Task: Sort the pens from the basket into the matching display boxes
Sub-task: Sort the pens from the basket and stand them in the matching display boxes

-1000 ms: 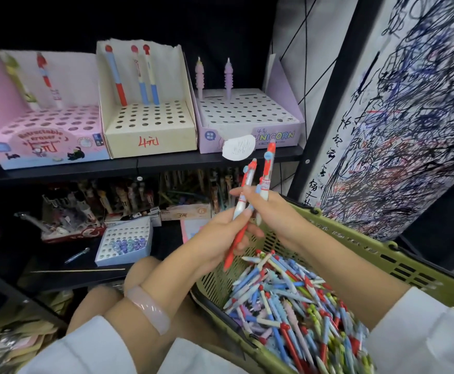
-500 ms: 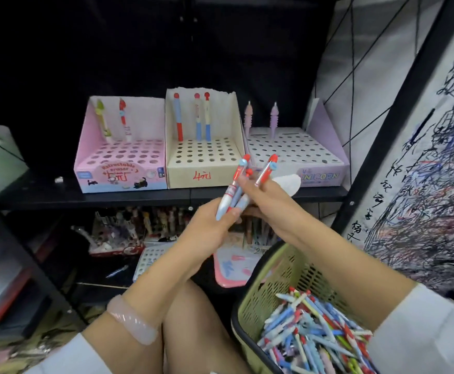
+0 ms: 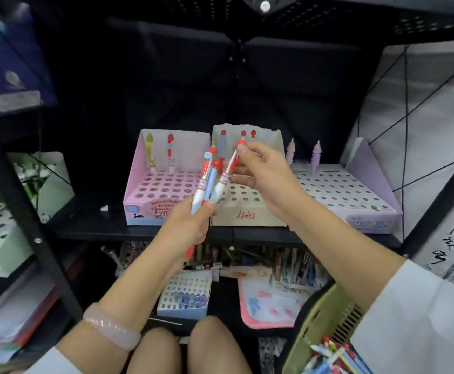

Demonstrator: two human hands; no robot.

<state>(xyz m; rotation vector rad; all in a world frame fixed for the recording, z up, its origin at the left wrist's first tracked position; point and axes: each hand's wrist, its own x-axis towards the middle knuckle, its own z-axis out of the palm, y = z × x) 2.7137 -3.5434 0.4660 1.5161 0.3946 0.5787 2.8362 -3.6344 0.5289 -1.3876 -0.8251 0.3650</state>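
Note:
My left hand [image 3: 190, 228] grips a small bunch of red, white and blue pens [image 3: 205, 184] upright in front of the shelf. My right hand [image 3: 263, 171] pinches one red and white pen [image 3: 227, 174] near its top, its lower end still among the bunch. Behind them stand three display boxes on the shelf: a pink box [image 3: 161, 184] with two pens, a cream box [image 3: 247, 211] marked in red with matching red-topped pens, and a lilac box [image 3: 349, 195] with two pastel pens. The green basket [image 3: 317, 327] of mixed pens sits at the lower right.
The black shelf edge [image 3: 139, 232] runs below the boxes. A lower shelf holds a small white box [image 3: 185, 295] of blue-tipped items and a pink pad [image 3: 269, 303]. A black upright post [image 3: 31, 217] stands left. My knees [image 3: 182, 346] are at the bottom centre.
Both hands have risen from the basket with the pens and now sit in front of the cream box. The view has tilted up, and the basket has dropped to the lower right corner.

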